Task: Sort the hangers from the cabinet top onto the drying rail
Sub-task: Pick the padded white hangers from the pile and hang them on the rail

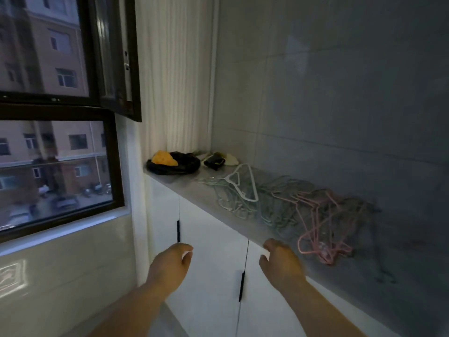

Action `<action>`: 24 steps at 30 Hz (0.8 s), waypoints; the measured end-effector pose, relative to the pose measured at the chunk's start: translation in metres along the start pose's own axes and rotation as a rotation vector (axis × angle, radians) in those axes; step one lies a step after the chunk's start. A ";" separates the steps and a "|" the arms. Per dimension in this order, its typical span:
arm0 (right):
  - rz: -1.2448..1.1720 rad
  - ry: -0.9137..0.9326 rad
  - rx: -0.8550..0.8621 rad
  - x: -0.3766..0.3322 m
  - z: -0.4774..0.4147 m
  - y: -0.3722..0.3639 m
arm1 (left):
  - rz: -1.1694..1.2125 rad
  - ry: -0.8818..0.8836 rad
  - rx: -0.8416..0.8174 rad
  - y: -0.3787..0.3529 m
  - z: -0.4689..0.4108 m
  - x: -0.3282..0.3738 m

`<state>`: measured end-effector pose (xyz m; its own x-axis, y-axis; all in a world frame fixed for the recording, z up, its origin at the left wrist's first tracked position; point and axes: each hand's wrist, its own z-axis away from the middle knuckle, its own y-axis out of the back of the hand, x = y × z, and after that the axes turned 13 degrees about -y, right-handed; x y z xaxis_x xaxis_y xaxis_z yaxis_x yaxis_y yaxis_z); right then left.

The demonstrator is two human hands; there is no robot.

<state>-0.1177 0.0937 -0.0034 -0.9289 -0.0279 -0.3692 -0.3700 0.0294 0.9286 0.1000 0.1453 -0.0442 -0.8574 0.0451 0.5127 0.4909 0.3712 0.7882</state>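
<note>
While we hold nothing, hangers (279,203) lie tangled along the cabinet top (189,188).
Our left hand (170,261) and right hand (283,262) hover loosely curled; thin looped wire (mint, white, pink), perhaps plastic-coated.

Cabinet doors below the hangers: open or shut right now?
Shut. The white cabinet doors lie flush with each other, with only thin dark seams running beside the black handles.
</note>
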 end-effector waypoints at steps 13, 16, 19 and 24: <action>-0.014 0.150 -0.092 -0.060 -0.239 -0.025 | -0.285 -0.018 -0.224 -0.092 -0.197 -0.032; 0.025 0.170 -0.129 -0.067 -0.268 -0.030 | -0.280 0.014 -0.262 -0.106 -0.213 -0.043; 0.104 0.176 -0.197 -0.068 -0.287 -0.038 | -0.249 0.057 -0.272 -0.116 -0.219 -0.050; 0.163 0.148 -0.222 -0.071 -0.308 -0.045 | -0.265 0.065 -0.324 -0.115 -0.222 -0.055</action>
<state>-0.0307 -0.2131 -0.0075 -0.9574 -0.1868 -0.2203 -0.1887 -0.1729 0.9667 0.1249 -0.1054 -0.0872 -0.9541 -0.0750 0.2899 0.2867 0.0505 0.9567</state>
